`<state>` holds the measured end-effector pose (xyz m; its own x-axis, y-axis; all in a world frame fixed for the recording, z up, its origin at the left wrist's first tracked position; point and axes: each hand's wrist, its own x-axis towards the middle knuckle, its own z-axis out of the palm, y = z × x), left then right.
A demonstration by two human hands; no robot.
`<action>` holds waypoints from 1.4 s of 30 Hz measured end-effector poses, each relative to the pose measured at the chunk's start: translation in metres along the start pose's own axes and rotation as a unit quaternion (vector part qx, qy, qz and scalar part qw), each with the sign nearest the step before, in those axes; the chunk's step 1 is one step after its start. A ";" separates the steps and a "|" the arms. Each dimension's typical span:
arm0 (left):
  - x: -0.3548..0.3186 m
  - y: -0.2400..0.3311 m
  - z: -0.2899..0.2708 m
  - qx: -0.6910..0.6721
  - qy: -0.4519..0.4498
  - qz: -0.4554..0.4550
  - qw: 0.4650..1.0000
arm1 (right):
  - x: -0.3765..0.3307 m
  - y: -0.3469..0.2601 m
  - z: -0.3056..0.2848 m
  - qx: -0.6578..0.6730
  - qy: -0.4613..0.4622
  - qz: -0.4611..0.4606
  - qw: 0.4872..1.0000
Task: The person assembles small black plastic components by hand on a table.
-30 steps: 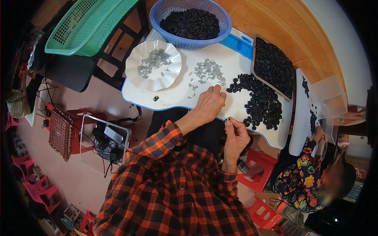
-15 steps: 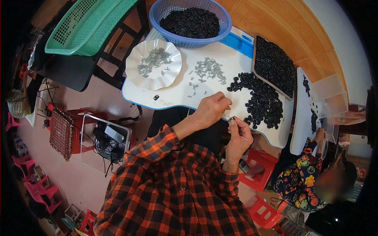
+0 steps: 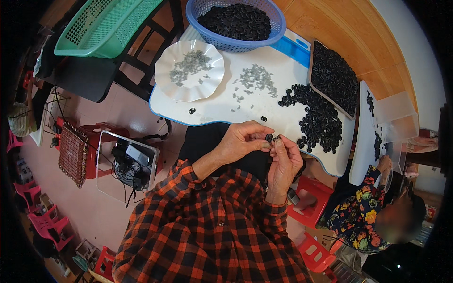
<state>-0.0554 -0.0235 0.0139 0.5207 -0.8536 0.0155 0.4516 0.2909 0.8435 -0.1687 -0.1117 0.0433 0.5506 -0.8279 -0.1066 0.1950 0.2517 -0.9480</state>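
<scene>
Head view, table [image 3: 214, 107] (black pieces [image 3: 322, 126]), pink floor [image 3: 94, 221]

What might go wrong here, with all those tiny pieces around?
The left hand and right hand pinch small black pieces by the near edge of the white table, so one might slip and fall. The loose black pile also reaches near that edge, so a bump might spill some.

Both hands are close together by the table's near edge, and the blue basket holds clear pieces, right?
Not quite: in the head view, the blue basket holds black pieces instead. The left hand and right hand are indeed close together by the table's near edge.
</scene>
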 end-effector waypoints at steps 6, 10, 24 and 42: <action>-0.006 0.003 -0.004 0.077 -0.002 0.065 0.995 | -0.004 0.000 0.006 -0.019 -0.001 0.002 1.000; -0.009 0.004 -0.004 0.089 -0.003 0.084 0.992 | -0.004 0.003 0.007 -0.018 -0.007 0.001 1.000; -0.015 0.001 -0.009 0.005 0.045 0.017 0.999 | -0.010 0.006 0.021 -0.005 -0.037 0.016 0.999; -0.019 -0.003 -0.016 -0.005 0.014 0.034 0.999 | -0.010 0.010 0.022 -0.022 -0.024 0.019 0.999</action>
<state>-0.0551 -0.0014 0.0027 0.5698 -0.8197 0.0577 0.4223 0.3524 0.8352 -0.1545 -0.0904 0.0418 0.5959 -0.7925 -0.1299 0.1382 0.2605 -0.9555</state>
